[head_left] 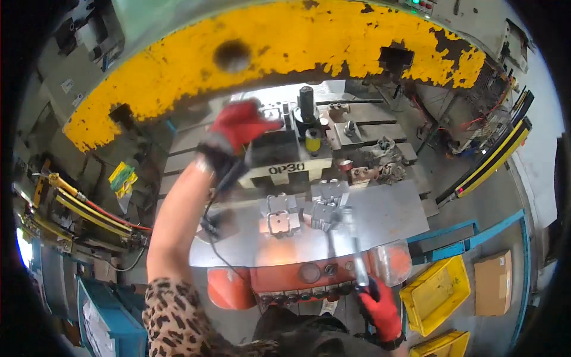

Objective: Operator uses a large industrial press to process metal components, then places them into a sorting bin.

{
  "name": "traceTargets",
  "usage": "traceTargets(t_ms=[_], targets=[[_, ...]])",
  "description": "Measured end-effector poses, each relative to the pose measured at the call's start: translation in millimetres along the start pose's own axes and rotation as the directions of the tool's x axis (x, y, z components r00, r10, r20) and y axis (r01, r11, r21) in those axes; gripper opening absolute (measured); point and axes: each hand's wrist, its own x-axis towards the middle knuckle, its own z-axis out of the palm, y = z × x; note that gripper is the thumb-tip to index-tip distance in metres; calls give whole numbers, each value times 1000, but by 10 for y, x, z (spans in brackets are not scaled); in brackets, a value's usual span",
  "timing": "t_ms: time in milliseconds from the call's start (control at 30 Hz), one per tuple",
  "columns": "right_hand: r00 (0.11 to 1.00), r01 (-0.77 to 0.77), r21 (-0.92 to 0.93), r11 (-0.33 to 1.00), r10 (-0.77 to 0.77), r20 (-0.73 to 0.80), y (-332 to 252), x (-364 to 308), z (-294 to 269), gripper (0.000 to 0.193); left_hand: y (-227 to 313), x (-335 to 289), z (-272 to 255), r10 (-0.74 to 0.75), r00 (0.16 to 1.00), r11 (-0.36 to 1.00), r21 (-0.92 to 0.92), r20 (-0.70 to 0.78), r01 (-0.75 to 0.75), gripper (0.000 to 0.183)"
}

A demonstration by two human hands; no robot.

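Observation:
My left hand [241,124], in a red glove, reaches over the press die [291,168] and is smeared by motion. Its fingers are beside a small silvery metal part [272,113] on top of the die; whether they grip it is unclear. Low on the right, my red-gloved right hand [382,309] is closed round the handle of a long silvery hand tool [357,253]. The tool's blurred head points at the metal sheet [392,208]. On that sheet lie several stamped metal parts, among them a squarish one [279,223] and a stack [323,214].
A chipped yellow press beam [297,35] spans above the die. Below the sheet is an orange control box [309,273] with several buttons. Yellow-black guard bars [496,160] flank the right. Yellow bins [437,294] and a cardboard box [492,284] stand low right.

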Motion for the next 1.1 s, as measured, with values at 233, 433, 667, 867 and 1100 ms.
traceTargets(t_ms=[233,433,667,867,1100], targets=[[950,186,-296,937,-94,297,-734,436,452,44,-332,-2030,-570,59,990,904,428,-128,1,81],[953,184,-280,942,-101,285,-755,502,581,41,-826,-2816,-649,-182,979,864,461,-93,204,96],[964,59,44,997,-69,257,-691,432,583,38,-1191,-2651,-466,-212,977,860,469,-27,199,104],[974,-56,200,978,9,228,-789,392,506,35,-1436,-2452,-350,-267,953,865,471,143,171,100],[980,174,157,972,-187,68,-1169,933,612,31,-1635,-2507,-408,-141,971,927,370,194,61,103]])
